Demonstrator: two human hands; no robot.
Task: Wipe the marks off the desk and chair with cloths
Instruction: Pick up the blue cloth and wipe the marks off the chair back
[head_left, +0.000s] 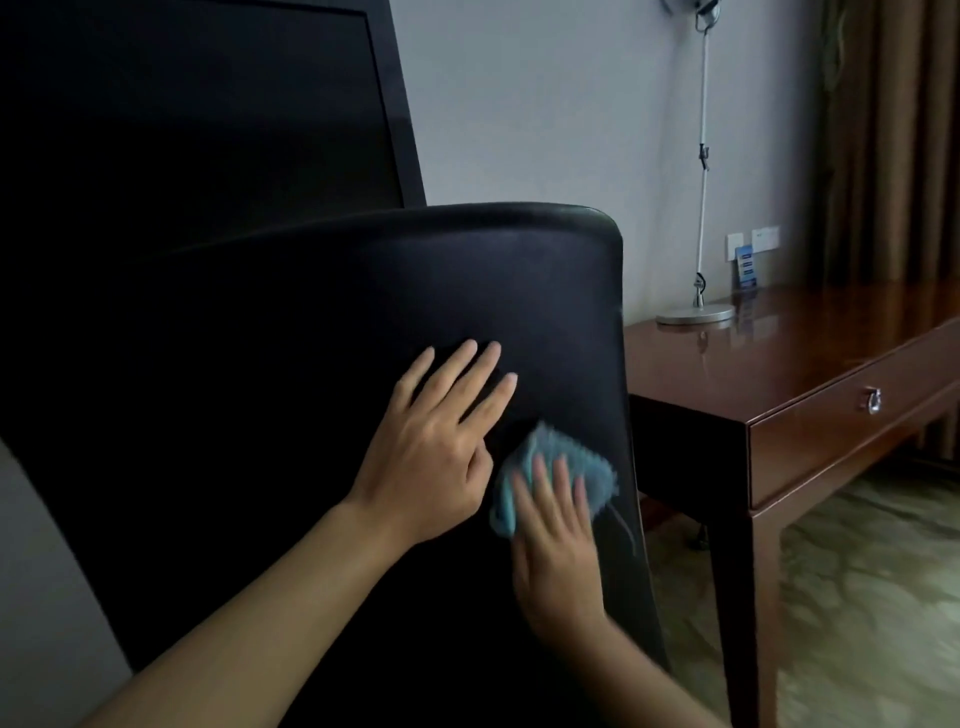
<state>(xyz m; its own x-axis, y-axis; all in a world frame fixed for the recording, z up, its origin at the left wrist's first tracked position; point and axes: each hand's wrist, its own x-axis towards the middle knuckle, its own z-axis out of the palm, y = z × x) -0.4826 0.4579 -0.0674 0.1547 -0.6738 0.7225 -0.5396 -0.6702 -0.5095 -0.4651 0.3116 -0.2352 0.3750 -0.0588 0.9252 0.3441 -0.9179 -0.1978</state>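
1. Wiping of the chair (311, 322) is the step judged to be in hand: a blue cloth (550, 467) is pressed against the dark back of the chair, near its right edge, under the right hand (558, 540).
2. The cloth is held flat by straightened fingers laid over it; nothing is pinched or curled round.
3. The left hand (436, 447) is laid just beside the cloth, fingers spread and straight on the chair back, holding nothing, seemingly to steady the chair.
4. A pale curved mark (626, 527) is seen just right of the right hand; blur makes its nature uncertain.
5. Next, the cloth would need to be carried down and right over that mark, with firm pressure.
6. The desk (810, 358) stands to the right, not yet attended to.
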